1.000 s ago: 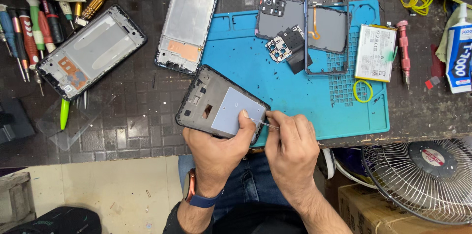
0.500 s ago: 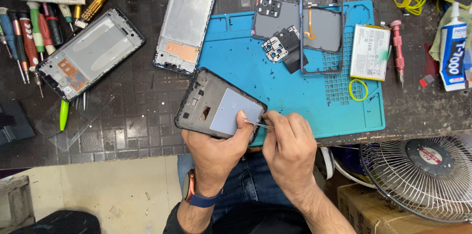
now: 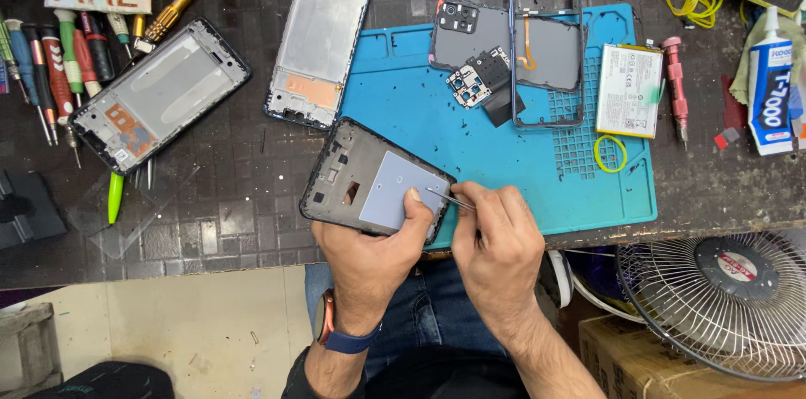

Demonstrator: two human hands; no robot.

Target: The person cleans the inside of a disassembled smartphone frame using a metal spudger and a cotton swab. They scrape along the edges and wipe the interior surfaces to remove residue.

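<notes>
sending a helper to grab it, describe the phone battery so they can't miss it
Start at the blue repair mat on the dark bench and go to its right edge. The battery lies there beside a red screwdriver: a flat white rectangle, the only white slab among dark phone frames.

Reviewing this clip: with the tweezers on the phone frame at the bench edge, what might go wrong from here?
1. The phone frame hangs partly over the bench edge, propped only by the left hand; a slip may drop it.
2. The right hand works thin tweezers right beside the left thumb, so a jab or a scratched grey panel seems possible.
3. Small black bits litter the blue mat; some could get under the frame.
</notes>
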